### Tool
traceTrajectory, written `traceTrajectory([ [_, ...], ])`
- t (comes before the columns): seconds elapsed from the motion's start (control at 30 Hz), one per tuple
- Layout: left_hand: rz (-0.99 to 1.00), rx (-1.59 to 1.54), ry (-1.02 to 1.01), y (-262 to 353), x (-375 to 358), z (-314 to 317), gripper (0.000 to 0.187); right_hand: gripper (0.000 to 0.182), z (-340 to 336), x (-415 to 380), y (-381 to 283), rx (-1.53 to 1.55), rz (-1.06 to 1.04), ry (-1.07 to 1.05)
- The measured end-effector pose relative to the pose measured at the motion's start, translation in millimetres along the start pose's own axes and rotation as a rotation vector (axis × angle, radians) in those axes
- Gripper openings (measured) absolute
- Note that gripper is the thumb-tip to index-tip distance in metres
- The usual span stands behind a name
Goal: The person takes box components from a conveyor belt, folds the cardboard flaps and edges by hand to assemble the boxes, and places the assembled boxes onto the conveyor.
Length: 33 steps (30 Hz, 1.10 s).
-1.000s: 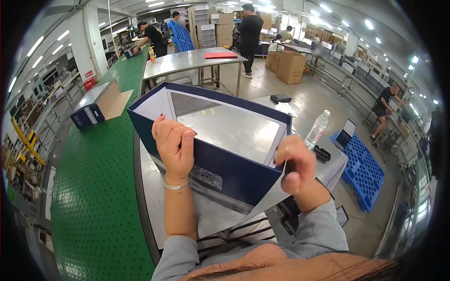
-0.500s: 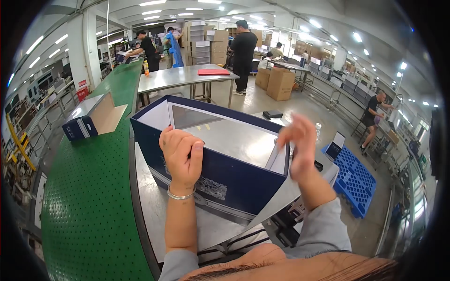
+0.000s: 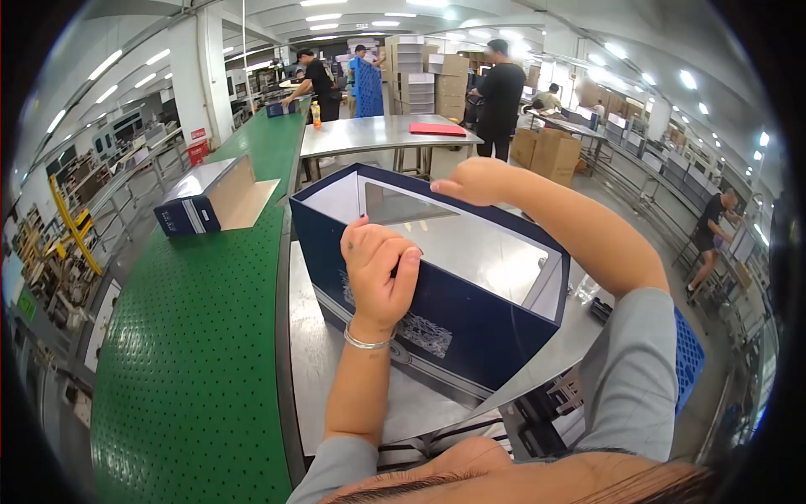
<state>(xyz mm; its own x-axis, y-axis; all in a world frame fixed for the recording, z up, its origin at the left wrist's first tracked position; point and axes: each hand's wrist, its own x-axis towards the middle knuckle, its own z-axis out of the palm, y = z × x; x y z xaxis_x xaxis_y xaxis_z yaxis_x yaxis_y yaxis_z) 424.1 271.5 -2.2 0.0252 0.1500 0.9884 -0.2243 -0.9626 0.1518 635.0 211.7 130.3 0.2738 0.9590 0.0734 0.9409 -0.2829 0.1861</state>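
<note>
A large dark blue box frame [image 3: 495,336], with white inner walls and a see-through window, stands on the metal table [image 3: 315,395] in front of me. My left hand [image 3: 382,273] grips its near top edge, fingers curled and thumb pressed on the outside. Over the far top edge is my right hand [image 3: 474,181], its fingers bent downward; their tips are partly hidden, and whether they hold the rim cannot be made out.
A green perforated belt [image 3: 193,353] runs along the left, bearing another blue box [image 3: 189,214]. Beyond stands a metal table [image 3: 361,139] with a red item [image 3: 437,129]. Several people work farther off. A blue pallet [image 3: 688,361] lies at right.
My right hand has moved from above the box's right end to its far edge, left and forward. My left hand keeps its grip. The whole view has shifted, with the scene appearing farther right.
</note>
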Motion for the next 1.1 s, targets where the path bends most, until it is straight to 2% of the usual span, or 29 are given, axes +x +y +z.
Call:
traceTrajectory([
  [0.13, -0.002, 0.002, 0.011, -2.7, -3.4, -6.6, 0.011, 0.071, 13.6, 14.5, -12.3, -0.065, -0.088, 0.0],
  [0.27, -0.009, 0.008, 0.023, -7.5, -3.8, -6.7, 0.011, 0.066, -11.0, 13.6, -33.7, -0.22, -0.132, -0.161],
  [0.47, -0.002, 0.018, 0.042, -16.0, -4.2, -14.3, 0.014, 0.058, 9.7, 59.2, -45.2, -0.018, -0.032, 0.012],
  [0.63, -0.022, 0.063, -0.076, -18.8, -6.5, -31.0, 0.007, 0.053, -2.9, 57.2, -44.4, -0.097, -0.238, -0.119],
  [0.7, -0.037, 0.145, -0.013, -20.1, -2.8, -36.9, 0.014, 0.053, -14.0, 40.8, -41.5, -0.131, -0.271, -0.149],
  [0.77, -0.056, 0.225, 0.057, -22.2, 1.8, -37.8, 0.027, 0.052, -25.0, 22.5, -21.2, -0.094, -0.242, -0.378],
  [0.83, -0.219, 0.251, 0.192, -53.1, -7.3, -48.2, 0.049, 0.055, -27.9, -25.2, 1.2, 0.327, -0.172, -0.182],
  [0.87, -0.358, 0.287, 0.214, -65.6, -8.0, -58.3, 0.054, 0.054, -21.6, -44.9, 18.3, 0.459, -0.116, -0.051],
  [0.93, -0.672, 0.221, 0.302, -95.5, -16.5, -69.7, 0.055, 0.048, 11.1, -93.7, 49.0, 0.738, -0.113, 0.401],
  [0.97, -0.77, 0.161, 0.323, -107.9, -23.9, -71.5, 0.056, 0.04, 33.3, -120.5, 51.7, 0.849, -0.058, 0.632],
  [1.0, -0.865, 0.106, 0.345, -118.1, -31.1, -72.4, 0.059, 0.038, 62.0, -148.5, 53.3, 1.001, 0.082, 0.746],
  [1.03, -0.866, 0.082, 0.348, -125.3, -37.5, -73.8, 0.059, 0.035, 99.0, -178.3, 54.3, 1.077, 0.189, 0.769],
  [1.07, -0.961, -0.044, 0.306, -131.6, -43.8, -76.7, 0.059, 0.041, 139.6, -207.2, 57.3, 1.059, 0.145, 0.672],
  [1.1, -1.05, -0.165, 0.261, -134.8, -45.5, -77.6, 0.06, 0.044, 171.8, -229.0, 28.9, 1.296, 0.084, 0.615],
])
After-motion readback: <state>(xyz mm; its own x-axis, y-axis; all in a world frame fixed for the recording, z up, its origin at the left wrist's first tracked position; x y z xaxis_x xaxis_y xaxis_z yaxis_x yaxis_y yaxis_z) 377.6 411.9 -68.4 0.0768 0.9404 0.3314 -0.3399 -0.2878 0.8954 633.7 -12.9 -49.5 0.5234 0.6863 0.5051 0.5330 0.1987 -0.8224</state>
